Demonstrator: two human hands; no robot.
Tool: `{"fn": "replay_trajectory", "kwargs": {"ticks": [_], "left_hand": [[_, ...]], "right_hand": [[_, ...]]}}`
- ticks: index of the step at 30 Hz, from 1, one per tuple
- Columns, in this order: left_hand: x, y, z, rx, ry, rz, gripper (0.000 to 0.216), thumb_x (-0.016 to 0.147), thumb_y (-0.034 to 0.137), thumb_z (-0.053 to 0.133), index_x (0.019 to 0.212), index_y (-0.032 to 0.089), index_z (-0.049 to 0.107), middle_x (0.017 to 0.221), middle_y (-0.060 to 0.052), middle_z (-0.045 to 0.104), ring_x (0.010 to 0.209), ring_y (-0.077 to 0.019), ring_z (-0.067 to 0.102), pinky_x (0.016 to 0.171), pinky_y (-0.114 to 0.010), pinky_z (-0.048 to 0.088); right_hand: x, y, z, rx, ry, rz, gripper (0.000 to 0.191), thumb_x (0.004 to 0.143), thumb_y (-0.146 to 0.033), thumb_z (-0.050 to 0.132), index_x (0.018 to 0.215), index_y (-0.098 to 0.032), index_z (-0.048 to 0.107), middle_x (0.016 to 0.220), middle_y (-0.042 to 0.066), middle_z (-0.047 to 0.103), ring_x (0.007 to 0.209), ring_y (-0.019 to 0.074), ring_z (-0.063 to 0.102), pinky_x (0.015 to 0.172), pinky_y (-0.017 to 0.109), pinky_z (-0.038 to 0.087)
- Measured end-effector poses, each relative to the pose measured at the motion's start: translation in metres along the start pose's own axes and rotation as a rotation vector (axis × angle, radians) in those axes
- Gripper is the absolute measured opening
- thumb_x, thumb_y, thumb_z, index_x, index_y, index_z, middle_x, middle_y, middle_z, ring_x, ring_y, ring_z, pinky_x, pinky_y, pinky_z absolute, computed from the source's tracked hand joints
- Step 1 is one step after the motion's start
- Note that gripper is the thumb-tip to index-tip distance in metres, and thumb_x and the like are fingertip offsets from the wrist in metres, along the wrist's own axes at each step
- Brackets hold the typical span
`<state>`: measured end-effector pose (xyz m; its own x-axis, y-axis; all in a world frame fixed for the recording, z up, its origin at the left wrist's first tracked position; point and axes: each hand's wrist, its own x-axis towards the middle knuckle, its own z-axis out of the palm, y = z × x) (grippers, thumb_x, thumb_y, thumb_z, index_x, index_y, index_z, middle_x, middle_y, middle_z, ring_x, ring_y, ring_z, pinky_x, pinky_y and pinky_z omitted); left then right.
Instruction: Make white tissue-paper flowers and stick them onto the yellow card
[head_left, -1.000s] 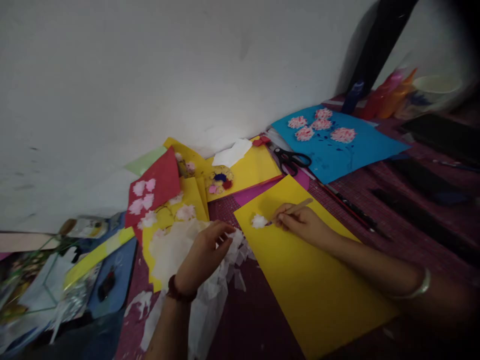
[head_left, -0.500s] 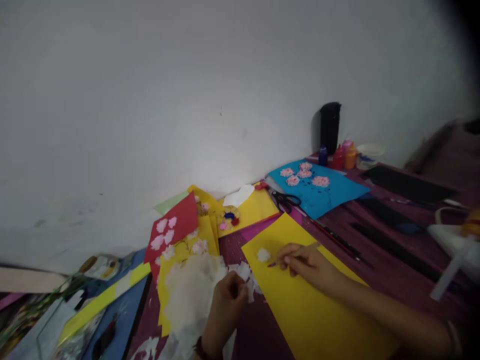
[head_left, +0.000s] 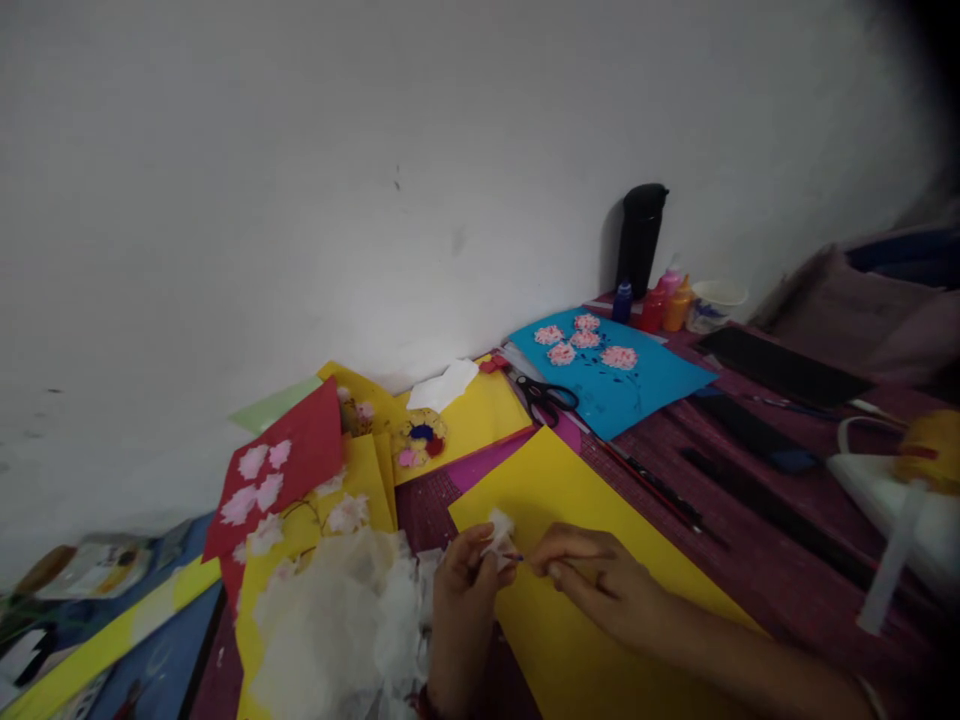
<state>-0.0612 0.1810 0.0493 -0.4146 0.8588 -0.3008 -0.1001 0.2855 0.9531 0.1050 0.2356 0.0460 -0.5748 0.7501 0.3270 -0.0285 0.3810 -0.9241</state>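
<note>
My right hand [head_left: 607, 580] grips a thin, light-coloured pencil with a purple tip, over a yellow sheet [head_left: 622, 640]. Its tip meets the fingers of my left hand [head_left: 465, 590], which pinch a small piece of white tissue paper [head_left: 511, 557]. Right behind these fingers is a crumpled white tissue tuft [head_left: 501, 522], seemingly on the sheet's upper left part; my fingers partly cover it. Left of my left hand, a heap of white tissue paper [head_left: 337, 620] lies over other yellow sheets.
A red sheet with pink flowers [head_left: 300, 440] lies at left. Behind are scissors [head_left: 551, 397] and a blue sheet with pink flowers [head_left: 660, 395]. Paint bottles [head_left: 652, 310], a black flask [head_left: 641, 240] and a white tub [head_left: 716, 305] stand at back right. A glue gun [head_left: 915, 480] lies far right.
My left hand has come up and right to the sheet, bringing tissue to the pencil tip. My right hand has shifted slightly, pencil still held. The view has turned a little right.
</note>
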Motion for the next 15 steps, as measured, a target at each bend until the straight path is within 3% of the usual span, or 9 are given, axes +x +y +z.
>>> {"fn": "replay_trajectory", "kwargs": {"ticks": [11, 15], "left_hand": [[-0.001, -0.004, -0.0005, 0.048, -0.052, 0.015, 0.02, 0.073, 0.025, 0.061, 0.09, 0.016, 0.06, 0.089, -0.005, 0.067, 0.078, -0.0152, 0.064, 0.069, -0.027, 0.054], [-0.0088, 0.0006, -0.0026, -0.021, -0.071, -0.006, 0.024, 0.081, 0.028, 0.055, 0.102, 0.017, 0.055, 0.1, -0.008, 0.065, 0.087, -0.0178, 0.064, 0.075, -0.03, 0.052]], "right_hand": [[-0.0005, 0.0038, 0.0015, -0.005, -0.045, -0.005, 0.021, 0.087, -0.013, 0.046, 0.091, -0.02, 0.065, 0.082, 0.002, 0.063, 0.075, 0.0123, 0.059, 0.069, 0.023, 0.045], [0.0004, 0.0068, 0.0031, -0.001, -0.016, 0.003, 0.02, 0.087, -0.016, 0.046, 0.091, -0.02, 0.065, 0.081, 0.004, 0.065, 0.075, 0.014, 0.059, 0.069, 0.026, 0.046]]}}
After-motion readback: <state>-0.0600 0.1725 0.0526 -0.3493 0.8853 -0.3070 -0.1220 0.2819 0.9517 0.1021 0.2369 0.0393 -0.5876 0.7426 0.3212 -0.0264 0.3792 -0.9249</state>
